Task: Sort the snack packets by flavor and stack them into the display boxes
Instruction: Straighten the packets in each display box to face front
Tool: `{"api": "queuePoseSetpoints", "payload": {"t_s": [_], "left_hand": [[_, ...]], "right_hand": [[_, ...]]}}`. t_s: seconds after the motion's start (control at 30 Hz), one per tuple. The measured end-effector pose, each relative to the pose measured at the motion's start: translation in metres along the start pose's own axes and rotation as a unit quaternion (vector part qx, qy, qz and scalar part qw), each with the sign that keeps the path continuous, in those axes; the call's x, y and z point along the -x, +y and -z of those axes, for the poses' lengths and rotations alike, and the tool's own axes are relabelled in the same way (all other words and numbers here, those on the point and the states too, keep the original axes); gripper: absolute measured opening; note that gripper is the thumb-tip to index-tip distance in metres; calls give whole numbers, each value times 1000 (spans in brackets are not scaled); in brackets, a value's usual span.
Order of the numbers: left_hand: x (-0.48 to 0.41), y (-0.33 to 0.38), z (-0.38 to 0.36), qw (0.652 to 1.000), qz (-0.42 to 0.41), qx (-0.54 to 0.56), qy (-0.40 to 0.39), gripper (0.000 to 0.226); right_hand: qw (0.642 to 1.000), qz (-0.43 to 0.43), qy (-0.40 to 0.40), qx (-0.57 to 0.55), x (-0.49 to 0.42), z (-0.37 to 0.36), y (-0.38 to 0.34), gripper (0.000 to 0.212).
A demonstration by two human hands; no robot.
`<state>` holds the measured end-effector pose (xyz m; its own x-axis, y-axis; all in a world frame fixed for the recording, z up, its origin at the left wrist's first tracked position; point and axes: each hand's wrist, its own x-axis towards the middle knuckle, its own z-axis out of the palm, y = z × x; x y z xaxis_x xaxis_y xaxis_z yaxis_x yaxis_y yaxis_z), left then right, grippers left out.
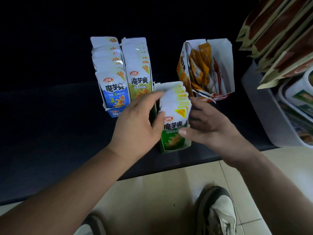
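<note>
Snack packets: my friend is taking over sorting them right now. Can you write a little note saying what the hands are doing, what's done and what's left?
Left hand: holds the left edge of the green packets, which stand in the green box at the front of the dark shelf.
Right hand: grips the same stack from the right, thumb on the front packet.
Done: blue packets stand in a row in the blue box, with yellow-green packets in a row beside them.
Left: the orange box at the back right holds jumbled orange packets with a reddish packet among them. It probably needs sorting.
</note>
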<state>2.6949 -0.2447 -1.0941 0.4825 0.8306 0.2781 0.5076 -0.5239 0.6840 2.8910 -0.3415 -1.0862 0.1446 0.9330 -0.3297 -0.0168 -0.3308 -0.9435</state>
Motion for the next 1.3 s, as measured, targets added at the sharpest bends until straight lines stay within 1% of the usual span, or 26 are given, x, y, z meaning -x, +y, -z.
{"api": "queuePoseSetpoints", "payload": {"t_s": [0.03,0.1,0.2,0.27,0.33,0.4,0.47,0.57,0.6,0.63,0.7,0.77,0.8,0.83,0.93,1.0,1.07,1.1,1.17,1.23,1.3], "left_hand": [[-1,-2,-1,1000,0,14,3,56],[0,-5,1,999,1,41,4,64],[8,-12,3,997,28,72,9,64],[15,-15,1,996,48,82,0,60],[20,-14,-2,990,79,107,-36,63],[27,-11,-5,980,110,137,-91,73],[31,-9,-9,977,120,125,-125,84],[30,-10,-16,978,124,113,-123,86],[28,-10,-19,978,125,119,-121,86],[25,-11,-21,977,126,125,-118,85],[17,-11,-26,977,132,127,-107,81],[9,-10,-32,978,141,128,-89,73],[5,-9,-34,978,143,128,-81,68],[0,-10,-37,980,141,124,-68,62],[-16,-16,-41,985,141,103,-17,36],[-21,-24,-41,980,155,121,3,22],[-18,-30,-42,978,167,128,-9,15],[-14,-31,-44,976,169,133,-23,13],[-8,-34,-48,970,175,168,-37,11],[-8,-37,-50,962,186,198,-23,13],[-11,-40,-49,958,200,203,-15,20]], "right_hand": [[999,-5,35,25,-3,-3,2,90],[992,-1,100,75,-7,-9,3,77],[981,47,166,90,-11,-19,2,50],[973,82,184,114,-15,-22,5,34],[966,104,167,167,-20,-24,12,28],[965,111,148,187,-22,-25,20,36],[972,105,126,170,-21,-23,20,49],[986,91,79,113,-18,-18,17,60],[987,97,78,100,-16,-16,15,63],[985,111,89,99,-13,-15,15,66],[969,125,160,142,-6,-15,14,64],[939,93,262,203,-2,-17,17,44],[925,68,296,229,-1,-19,19,36],[920,52,309,237,-1,-21,21,32],[927,57,277,246,-4,-33,23,32],[933,75,257,239,-8,-43,26,42],[940,65,249,223,-14,-57,27,53],[944,53,245,215,-18,-65,27,57],[952,40,230,197,-29,-75,22,57],[959,47,214,181,-43,-76,15,51],[965,48,196,165,-60,-73,7,44]]}}
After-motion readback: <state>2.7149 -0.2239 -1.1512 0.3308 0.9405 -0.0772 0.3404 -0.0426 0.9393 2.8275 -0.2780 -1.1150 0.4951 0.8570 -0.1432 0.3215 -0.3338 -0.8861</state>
